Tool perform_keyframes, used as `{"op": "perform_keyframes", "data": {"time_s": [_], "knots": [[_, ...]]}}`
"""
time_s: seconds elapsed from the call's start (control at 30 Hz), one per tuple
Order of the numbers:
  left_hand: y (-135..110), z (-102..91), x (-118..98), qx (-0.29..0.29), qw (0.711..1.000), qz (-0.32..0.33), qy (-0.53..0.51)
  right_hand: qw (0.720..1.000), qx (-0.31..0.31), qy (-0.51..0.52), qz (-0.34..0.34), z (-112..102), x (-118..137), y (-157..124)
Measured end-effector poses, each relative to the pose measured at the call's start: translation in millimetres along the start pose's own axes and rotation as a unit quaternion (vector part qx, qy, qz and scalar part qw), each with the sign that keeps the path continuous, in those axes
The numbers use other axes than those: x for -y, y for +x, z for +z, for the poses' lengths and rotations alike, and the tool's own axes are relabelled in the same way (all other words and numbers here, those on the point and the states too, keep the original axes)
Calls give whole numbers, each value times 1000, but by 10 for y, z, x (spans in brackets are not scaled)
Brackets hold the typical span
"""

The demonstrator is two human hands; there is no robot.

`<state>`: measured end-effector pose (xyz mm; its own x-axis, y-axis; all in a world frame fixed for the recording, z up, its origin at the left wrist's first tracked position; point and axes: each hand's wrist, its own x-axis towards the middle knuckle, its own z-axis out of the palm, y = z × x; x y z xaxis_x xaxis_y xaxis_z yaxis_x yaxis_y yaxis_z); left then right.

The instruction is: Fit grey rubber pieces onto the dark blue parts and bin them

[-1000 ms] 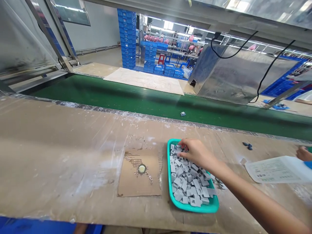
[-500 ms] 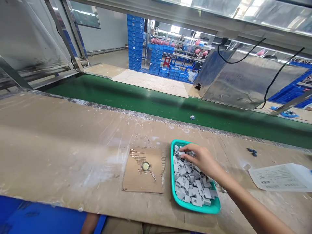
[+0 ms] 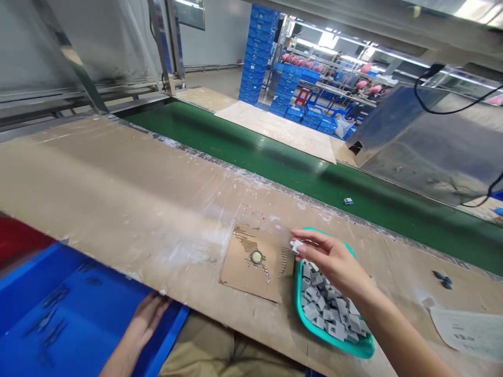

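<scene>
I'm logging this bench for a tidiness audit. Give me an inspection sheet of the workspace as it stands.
Surface: brown worktable, scuffed and smeared with white residue.
Job's things: teal tray heaped with small grey parts; one grey part pinched in the fingertips above the tray's far end.
Clutter: cardboard square with a round metal cap; printed sheet; dark bits.
Hands: right hand shut on the part; left hand open, resting at a blue crate below the table edge.
Cables: black cable over a metal housing.
Surroundings: green conveyor belt carrying one small piece; stacked blue crates beyond.
</scene>
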<state>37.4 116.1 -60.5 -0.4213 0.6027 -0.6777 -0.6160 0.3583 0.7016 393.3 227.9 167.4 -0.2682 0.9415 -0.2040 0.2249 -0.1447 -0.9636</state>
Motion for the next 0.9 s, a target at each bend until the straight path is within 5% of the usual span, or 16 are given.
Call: {"op": "perform_keyframes", "data": {"time_s": [0.1,0.27,0.5,0.77,0.9], "knots": [[-252,-76,-71,-11,996,-50,-79,988,1,-138,-75,135,-31,94],[-664,-208,-143,-52,981,-76,-172,924,42,-351,-145,383,-54,207],[-1161,-56,-201,9,982,-87,-166,859,100,-458,-204,568,-227,278],[-1401,532,-404,144,986,81,-17,855,115,-471,-183,597,-368,293],[-1422,825,-397,173,953,248,23,902,78,-393,-158,601,-210,208]]}}
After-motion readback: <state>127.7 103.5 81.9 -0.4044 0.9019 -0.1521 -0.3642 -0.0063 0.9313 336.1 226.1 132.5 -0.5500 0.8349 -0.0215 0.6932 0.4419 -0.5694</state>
